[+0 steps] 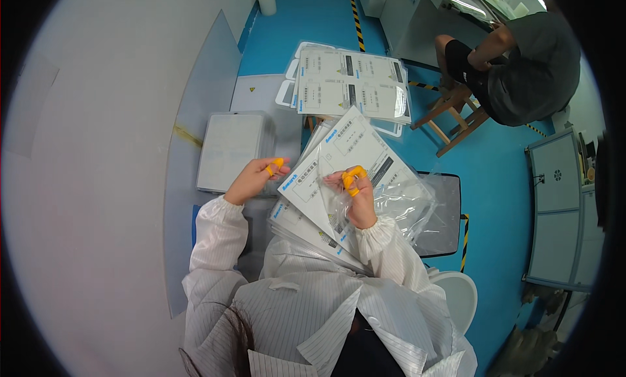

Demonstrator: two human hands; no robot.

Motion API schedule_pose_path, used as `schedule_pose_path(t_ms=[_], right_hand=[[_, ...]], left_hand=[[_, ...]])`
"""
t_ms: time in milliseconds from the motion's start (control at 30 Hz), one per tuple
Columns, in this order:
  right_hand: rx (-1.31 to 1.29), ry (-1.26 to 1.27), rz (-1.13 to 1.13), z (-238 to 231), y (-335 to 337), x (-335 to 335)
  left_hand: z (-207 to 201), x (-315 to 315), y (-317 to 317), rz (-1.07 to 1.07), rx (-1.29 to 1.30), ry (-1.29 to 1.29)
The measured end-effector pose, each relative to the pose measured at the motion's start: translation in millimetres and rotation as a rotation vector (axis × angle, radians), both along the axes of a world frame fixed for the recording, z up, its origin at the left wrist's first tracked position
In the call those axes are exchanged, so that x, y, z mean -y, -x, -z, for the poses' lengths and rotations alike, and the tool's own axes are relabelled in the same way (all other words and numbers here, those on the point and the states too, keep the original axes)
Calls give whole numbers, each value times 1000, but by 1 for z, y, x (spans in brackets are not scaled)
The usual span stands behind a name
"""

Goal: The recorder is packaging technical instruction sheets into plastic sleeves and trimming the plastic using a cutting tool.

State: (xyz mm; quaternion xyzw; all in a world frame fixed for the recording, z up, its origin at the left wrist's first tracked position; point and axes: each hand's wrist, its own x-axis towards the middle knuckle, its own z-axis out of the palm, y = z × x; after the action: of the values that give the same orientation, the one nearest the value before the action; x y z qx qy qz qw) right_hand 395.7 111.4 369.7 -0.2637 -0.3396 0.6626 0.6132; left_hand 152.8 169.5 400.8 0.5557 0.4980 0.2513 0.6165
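Note:
A white printed sheet [355, 142] with blue marks and dark boxes lies tilted on a stack of similar sheets [306, 224] over my lap. My right hand [358, 204], with orange finger cots on, is closed on clear plastic film [398, 204] over the sheet. The film spreads crumpled to the right. My left hand [254, 178] hovers left of the sheet's corner, apart from the film. Its thumb and forefinger, also in orange cots, are pinched together; whatever may be between them is too small to make out.
More printed sheets [345, 84] are piled ahead. At left, a stack of white panels [231, 152] stands by a grey partition [202, 136]. A grey padded seat [440, 214] is on the right. A seated co-worker [535, 71] is far right on a wooden stool [456, 119], near a grey cabinet [554, 201].

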Motion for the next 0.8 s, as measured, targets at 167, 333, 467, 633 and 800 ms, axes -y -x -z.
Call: schedule_pose_path(t_ms=[167, 333, 467, 633, 800], right_hand=[[10, 1, -1, 1, -6, 6], [-247, 87, 389, -10, -98, 15], [-606, -155, 715, 11, -302, 101], [-139, -331, 1440, 22, -481, 337], [32, -118, 1870, 14, -463, 420]], left_hand=[[-6, -28, -42, 206, -87, -100], [-3, -63, -52, 124, -144, -25], [25, -118, -17, -64, -132, -82], [57, -195, -14, -222, 22, -224], [80, -244, -51, -469, 220, -307]])
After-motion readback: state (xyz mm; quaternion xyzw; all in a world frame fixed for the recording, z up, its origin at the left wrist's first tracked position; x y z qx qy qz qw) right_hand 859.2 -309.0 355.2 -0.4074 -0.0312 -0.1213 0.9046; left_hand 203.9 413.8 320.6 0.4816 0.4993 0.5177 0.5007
